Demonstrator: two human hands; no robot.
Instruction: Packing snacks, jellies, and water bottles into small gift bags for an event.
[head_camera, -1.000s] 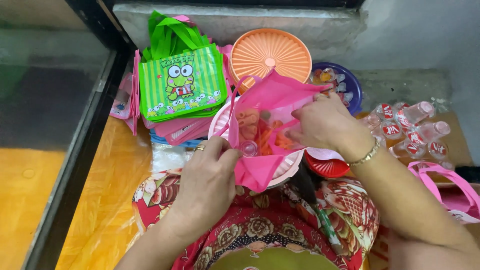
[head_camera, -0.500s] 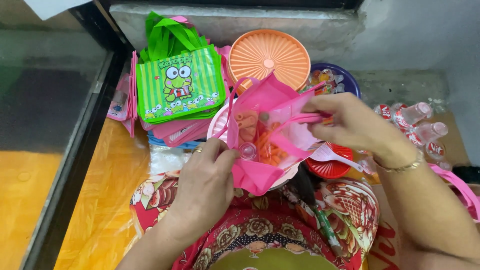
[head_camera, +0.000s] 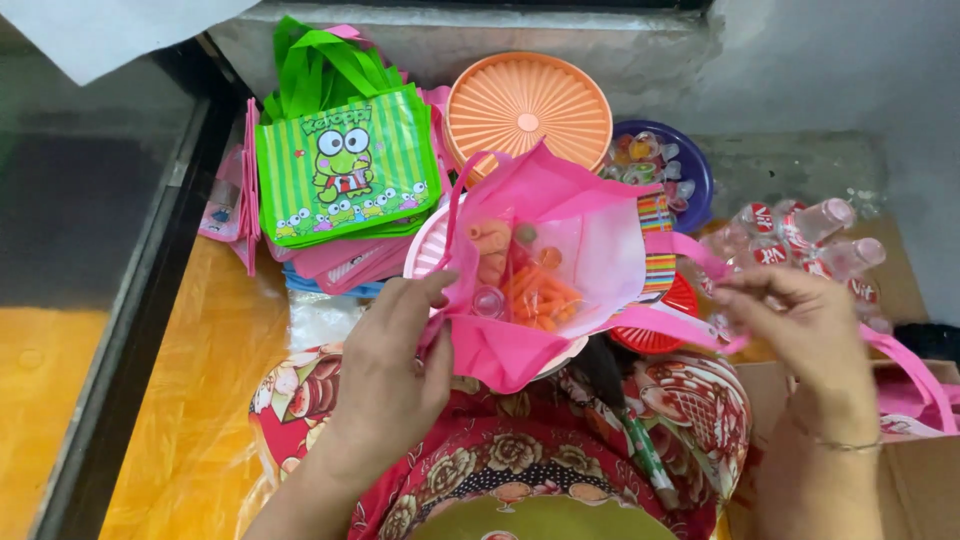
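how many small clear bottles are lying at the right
About 5 bottles, in a cluster right of the purple bowl, just above the right hand; more may be hidden behind that hand.

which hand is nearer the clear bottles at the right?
Right. The right hand sits just below and in front of the clear bottles, holding a pink strap. The left hand is across the pink bag, gripping its near-left edge.

The left hand (head_camera: 395, 360) hides the pink bag's (head_camera: 560, 240) near corner; small snacks inside blur together. The cardboard box (head_camera: 920, 470) at lower right is cut off.
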